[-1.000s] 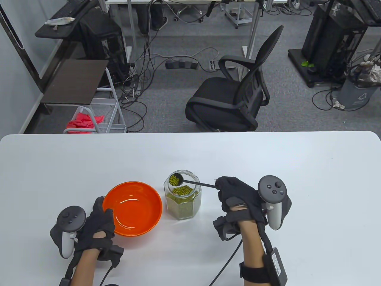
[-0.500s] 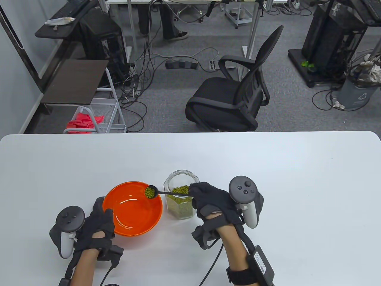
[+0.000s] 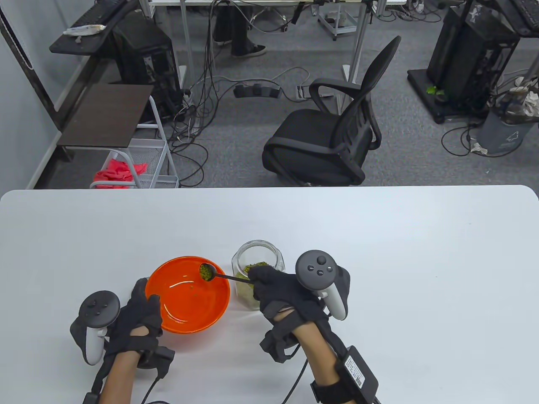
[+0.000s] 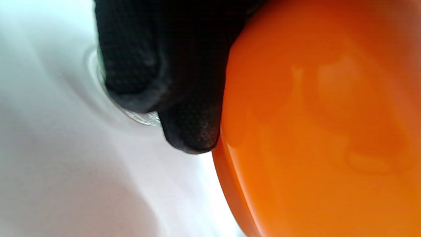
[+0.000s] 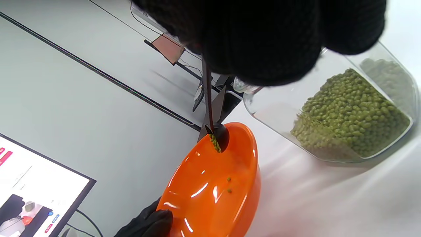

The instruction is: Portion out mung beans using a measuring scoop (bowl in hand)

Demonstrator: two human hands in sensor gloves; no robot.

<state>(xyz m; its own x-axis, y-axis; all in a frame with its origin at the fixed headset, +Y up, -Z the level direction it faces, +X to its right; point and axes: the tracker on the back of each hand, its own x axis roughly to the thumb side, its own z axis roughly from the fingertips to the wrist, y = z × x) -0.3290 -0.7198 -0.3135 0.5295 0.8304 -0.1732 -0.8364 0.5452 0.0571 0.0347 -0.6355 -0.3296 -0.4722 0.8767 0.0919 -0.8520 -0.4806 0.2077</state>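
- Right hand (image 3: 286,294) pinches the black measuring scoop (image 3: 223,275) by the tail of its handle. The handle's long axis runs from the grip leftward and slightly away from the person.
- Scoop cup (image 3: 206,271) hangs over the far right part of the orange bowl (image 3: 187,313), inside the rim. It is tipped, and mung beans (image 5: 215,144) are sliding off its lip. 2 beans (image 5: 228,185) lie on the bowl's inner wall.
- Left hand (image 3: 141,320) grips the bowl's near left rim, thumb over the edge, fingers pressed to the outer wall in the left wrist view.
- Glass jar (image 3: 263,263) of beans stands just right of the bowl, partly under the right hand.
- Judgement: emptying turns on rolling the wrist about the handle axis. The cup sits close to the rim, so spill on the jar side looks possible.
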